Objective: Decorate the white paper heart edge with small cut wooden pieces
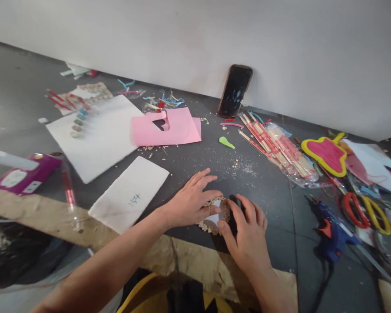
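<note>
Near the front edge of the table lies a small white piece rimmed with beige grains. My left hand has its thumb and forefinger closed on the left side of it, the other fingers reaching forward. On the opposite rim, the thumb and forefinger of my right hand are closed, with the remaining fingers curled. A dark shape, partly hidden, shows behind the right fingers. To the left is a white paper slip marked 154.
A phone leans against the wall. Pink paper and a white sheet lie back left. Wrapped chopsticks, a blue glue gun and red-handled scissors crowd the right. A purple box sits far left.
</note>
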The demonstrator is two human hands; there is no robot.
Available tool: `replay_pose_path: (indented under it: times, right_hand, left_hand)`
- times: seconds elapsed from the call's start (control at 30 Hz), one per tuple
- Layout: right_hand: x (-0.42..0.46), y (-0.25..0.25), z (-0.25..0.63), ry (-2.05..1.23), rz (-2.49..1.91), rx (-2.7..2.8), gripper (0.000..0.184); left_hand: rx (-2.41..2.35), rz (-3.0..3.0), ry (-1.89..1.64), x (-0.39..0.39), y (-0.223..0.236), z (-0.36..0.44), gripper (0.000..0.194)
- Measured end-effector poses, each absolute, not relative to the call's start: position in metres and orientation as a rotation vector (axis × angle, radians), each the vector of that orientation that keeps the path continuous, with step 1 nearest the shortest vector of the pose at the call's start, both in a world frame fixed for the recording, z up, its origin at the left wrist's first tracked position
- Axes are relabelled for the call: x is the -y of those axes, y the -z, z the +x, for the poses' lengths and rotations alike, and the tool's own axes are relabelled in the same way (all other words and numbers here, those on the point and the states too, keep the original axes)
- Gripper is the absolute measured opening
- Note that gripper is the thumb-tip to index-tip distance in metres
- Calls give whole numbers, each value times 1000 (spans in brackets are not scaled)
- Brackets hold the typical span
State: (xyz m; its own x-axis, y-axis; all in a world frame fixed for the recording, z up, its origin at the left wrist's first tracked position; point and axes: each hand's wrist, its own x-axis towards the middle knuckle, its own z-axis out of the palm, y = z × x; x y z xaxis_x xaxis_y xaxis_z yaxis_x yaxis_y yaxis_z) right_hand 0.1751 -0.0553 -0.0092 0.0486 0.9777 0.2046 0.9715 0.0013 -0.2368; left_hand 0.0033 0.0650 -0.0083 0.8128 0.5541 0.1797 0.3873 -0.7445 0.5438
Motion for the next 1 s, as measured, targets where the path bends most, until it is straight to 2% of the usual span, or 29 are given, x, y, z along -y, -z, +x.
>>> replay_pose_path:
  times: [0.27,1.0]
  right_hand:
    - [59,7,181,-71,-1853,1907,27]
    - [61,4,182,-82,-1828,1893,29]
  left_hand:
    - [-690,2512,-473,-65,9,4,43]
    - [-674,2499,-474,-66,10,2,45]
